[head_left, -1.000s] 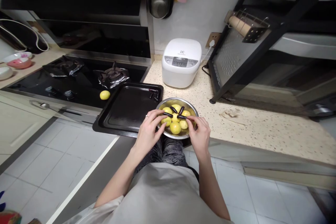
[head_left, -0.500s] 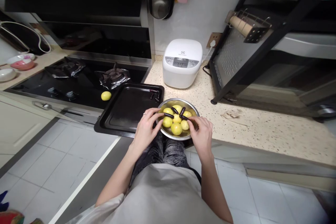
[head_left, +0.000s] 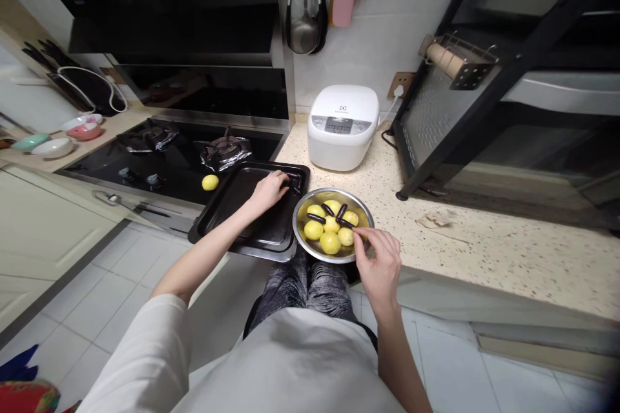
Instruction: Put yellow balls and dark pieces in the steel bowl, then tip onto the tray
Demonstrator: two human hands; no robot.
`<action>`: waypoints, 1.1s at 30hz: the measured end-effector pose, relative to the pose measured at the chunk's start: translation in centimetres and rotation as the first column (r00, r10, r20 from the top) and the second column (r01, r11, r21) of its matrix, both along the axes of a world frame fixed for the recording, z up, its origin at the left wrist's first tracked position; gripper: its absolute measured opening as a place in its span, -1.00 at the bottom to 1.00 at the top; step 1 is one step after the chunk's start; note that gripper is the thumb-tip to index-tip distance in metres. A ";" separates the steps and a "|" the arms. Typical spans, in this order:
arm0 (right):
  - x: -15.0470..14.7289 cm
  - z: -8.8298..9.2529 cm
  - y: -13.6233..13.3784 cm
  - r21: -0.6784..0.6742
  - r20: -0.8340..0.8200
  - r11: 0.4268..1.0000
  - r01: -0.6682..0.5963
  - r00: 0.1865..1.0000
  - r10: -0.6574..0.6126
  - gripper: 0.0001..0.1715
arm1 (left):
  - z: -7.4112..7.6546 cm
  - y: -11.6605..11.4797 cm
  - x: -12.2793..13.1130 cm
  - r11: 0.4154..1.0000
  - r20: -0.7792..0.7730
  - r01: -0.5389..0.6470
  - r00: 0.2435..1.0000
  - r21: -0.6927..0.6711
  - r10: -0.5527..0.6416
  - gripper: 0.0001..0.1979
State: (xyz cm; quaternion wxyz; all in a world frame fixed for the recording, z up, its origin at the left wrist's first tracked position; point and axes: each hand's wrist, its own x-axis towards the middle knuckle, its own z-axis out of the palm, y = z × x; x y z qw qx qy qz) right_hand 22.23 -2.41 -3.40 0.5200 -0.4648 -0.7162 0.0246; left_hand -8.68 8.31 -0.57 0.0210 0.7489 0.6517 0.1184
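tray (head_left: 264, 230) under left hand (head_left: 269, 191), grip unclear

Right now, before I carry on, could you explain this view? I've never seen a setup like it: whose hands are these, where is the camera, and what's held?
There is no machine here: these are a person's bare hands, seen from a camera worn on the head, looking forward and down. The left hand reaches to the far right corner of the black tray, beside small dark pieces. The right hand is at the edge of the metal bowl, which holds yellow fruits with more dark pieces on top. I can't tell whether either grip is closed on anything. Behind the bowl stands a white cooker; another yellow fruit sits left of the tray.
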 end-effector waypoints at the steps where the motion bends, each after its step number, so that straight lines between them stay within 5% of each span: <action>1: 0.1 0.0 0.0 0.006 -0.002 1.000 -0.001 1.000 0.001 -0.90 | -0.1 0.6 0.1 0.999 -0.019 -0.040 0.999 -0.018 0.040 -0.78; 8: 0.6 0.1 -0.1 0.022 -0.012 1.000 0.014 1.000 -0.014 -0.90 | -0.7 2.1 0.9 0.993 -0.023 -0.117 0.993 -0.036 0.116 -0.79; 12: 0.8 0.1 -0.2 0.024 -0.014 1.000 0.012 1.000 -0.012 -0.91 | 0.2 1.4 0.9 0.991 -0.005 -0.136 0.991 -0.002 0.136 -0.81; 15: 0.8 0.0 -0.3 0.029 -0.014 0.999 0.022 1.000 -0.021 -0.91 | 1.6 -0.8 1.8 0.989 0.112 -0.094 0.990 0.113 0.081 -0.85; 20: 0.6 -0.1 -0.4 0.005 -0.019 1.000 0.029 0.999 -0.029 -0.88 | 2.8 -7.0 5.8 0.963 0.384 0.111 0.901 0.245 -0.201 -0.89; 25: 0.6 -0.1 -0.6 0.002 -0.010 0.999 0.041 0.999 -0.041 -0.88 | 1.3 -11.2 9.4 0.965 0.455 0.160 0.857 0.209 -0.241 -0.89; 33: 0.5 -0.2 -0.9 -0.015 -0.019 0.999 0.052 0.998 -0.052 -0.86 | -0.8 -12.1 11.2 0.968 0.416 0.102 0.889 0.228 -0.192 -0.91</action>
